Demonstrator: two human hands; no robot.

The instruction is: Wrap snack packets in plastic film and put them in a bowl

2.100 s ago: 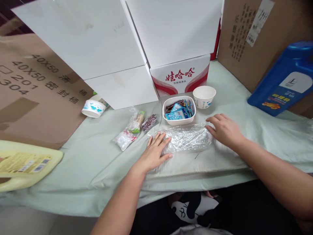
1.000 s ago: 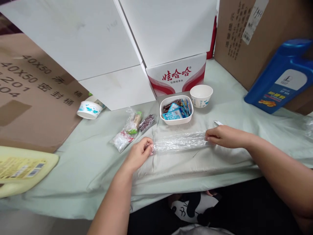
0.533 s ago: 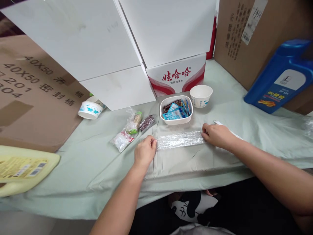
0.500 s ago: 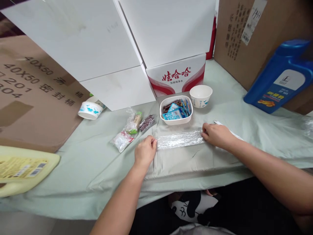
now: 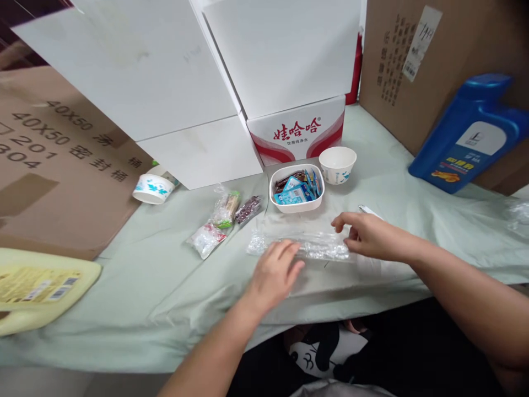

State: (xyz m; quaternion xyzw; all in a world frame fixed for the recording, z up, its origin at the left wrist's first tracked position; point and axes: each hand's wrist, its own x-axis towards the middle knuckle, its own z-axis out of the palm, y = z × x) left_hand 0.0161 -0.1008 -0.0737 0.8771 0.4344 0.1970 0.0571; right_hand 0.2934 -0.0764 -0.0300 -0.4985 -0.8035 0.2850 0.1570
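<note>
A sheet of clear plastic wrap (image 5: 314, 246), folded into a long strip, lies on the pale green cloth (image 5: 165, 275) in front of me. My left hand (image 5: 275, 273) rests open, with its fingertips on the near left part of the strip. My right hand (image 5: 363, 234) hovers at the strip's right end, its fingers loosely curled and the index finger stretched over the wrap. Just behind the strip stands a white rectangular dish (image 5: 296, 189) with blue and brown sachets in it.
A white paper bowl (image 5: 338, 164) stands beside the dish, another (image 5: 153, 188) lies at the left. Small snack packets (image 5: 225, 218) lie left of the dish. White boxes (image 5: 231, 82), cardboard cartons (image 5: 61, 154), a blue jug (image 5: 469, 138) and a yellow jug (image 5: 37, 286) ring the table.
Both hands let go of the strip's ends. My left hand opened and moved right onto the strip's near side. My right hand lifted slightly; the wrap unfolded a little wider.
</note>
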